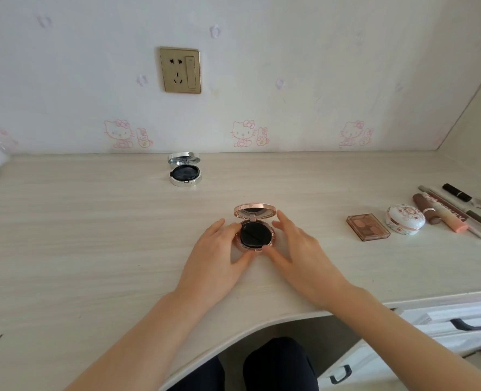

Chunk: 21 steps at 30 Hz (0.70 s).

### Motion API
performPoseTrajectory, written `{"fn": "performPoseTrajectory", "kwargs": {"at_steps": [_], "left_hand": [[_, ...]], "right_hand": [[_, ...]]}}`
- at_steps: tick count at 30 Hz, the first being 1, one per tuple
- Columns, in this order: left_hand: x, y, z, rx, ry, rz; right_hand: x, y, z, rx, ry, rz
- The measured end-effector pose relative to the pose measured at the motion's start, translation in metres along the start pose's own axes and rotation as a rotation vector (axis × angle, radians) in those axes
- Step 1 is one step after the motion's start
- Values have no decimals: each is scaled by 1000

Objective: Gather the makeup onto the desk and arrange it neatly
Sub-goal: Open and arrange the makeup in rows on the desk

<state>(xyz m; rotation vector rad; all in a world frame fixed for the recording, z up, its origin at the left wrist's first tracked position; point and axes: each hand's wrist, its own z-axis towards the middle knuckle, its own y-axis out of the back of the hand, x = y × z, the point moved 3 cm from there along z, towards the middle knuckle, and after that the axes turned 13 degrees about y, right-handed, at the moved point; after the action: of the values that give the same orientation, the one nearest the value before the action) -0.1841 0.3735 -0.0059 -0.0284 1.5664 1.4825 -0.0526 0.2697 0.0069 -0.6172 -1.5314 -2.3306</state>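
The pink compact (255, 234) sits open on the desk (92, 235) at the middle of the view. Its lid stands nearly upright at its 12 o'clock edge, hinge toward the wall (318, 66) and mirror facing 6 o'clock. Being round, it has no long axis, only the hinge-to-front line running 12 to 6. A black puff (255, 235) fills the base.

The left hand (219, 255) cups the base from 9 o'clock, gripping it with fingers curled against the rim and thumb near 7 o'clock. The right hand (298, 249) reaches in from 3 o'clock with fingers straight and spread. Its thumb touches the rim near 5 o'clock, but we cannot tell whether its fingertips touch the lid.

At 11 o'clock, well apart and near the wall, a silver compact (185, 170) lies open the same way, lid at 12. At 3 o'clock, well apart, we see a palette (368, 227), a round case (405, 219), tubes (449, 219) and a lipstick (456, 191), the last 2 slanting from 10 to 4. Further items are cut off by the right edge and we cannot make them out. Something white at the far left is cut off too.

The desk is pale wood grain with a curved front edge. White drawers (459, 325) with dark handles sit below it at 4 o'clock. The wall carries cartoon-cat wallpaper and a gold socket (180, 70).
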Motion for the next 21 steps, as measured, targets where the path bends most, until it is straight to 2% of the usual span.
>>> {"fn": "performPoseTrajectory", "kwargs": {"at_steps": [12, 18, 21], "left_hand": [[3, 5, 20, 21, -101, 322], [10, 2, 51, -66, -139, 394], [18, 0, 73, -105, -133, 437]], "right_hand": [[-4, -14, 20, -29, 41, -64], [-16, -23, 54, -6, 15, -219], [-27, -28, 78, 2, 31, -218]]}}
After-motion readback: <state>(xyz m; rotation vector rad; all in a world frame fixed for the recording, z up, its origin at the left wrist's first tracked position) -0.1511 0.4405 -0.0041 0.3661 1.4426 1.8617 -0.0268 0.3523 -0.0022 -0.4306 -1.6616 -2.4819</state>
